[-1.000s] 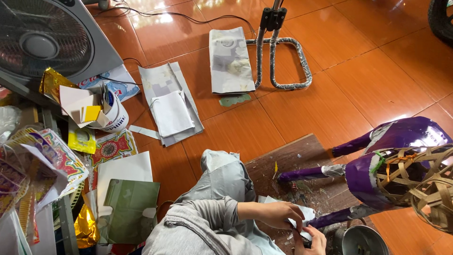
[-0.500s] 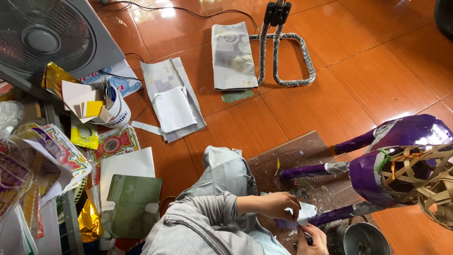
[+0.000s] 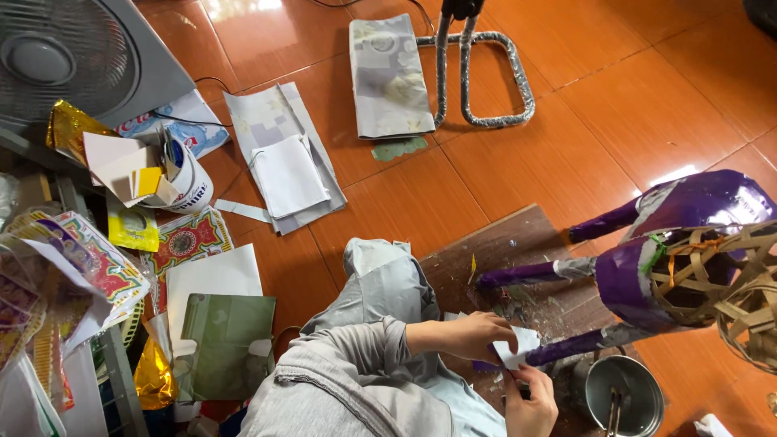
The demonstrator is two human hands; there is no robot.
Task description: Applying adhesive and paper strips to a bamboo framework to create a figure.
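A white paper scrap (image 3: 516, 350) is pinched between the left hand (image 3: 473, 336) and the right hand (image 3: 534, 400), both closed on it, low in the view above a brown board (image 3: 502, 251) on the tiled floor (image 3: 615, 121). The scrap is held against the end of a purple leg (image 3: 566, 348) of a paper-covered figure (image 3: 680, 243), whose woven bamboo frame (image 3: 720, 283) is left bare on the right. A metal pot (image 3: 627, 396) with a brush is seen just beside the right hand. Grey sleeves and a bent knee are seen at the bottom. Further off, paper sheets (image 3: 283, 154), a fan (image 3: 73, 57), a white tub (image 3: 190, 174) and printed wrappers (image 3: 81, 259) are spread at the left
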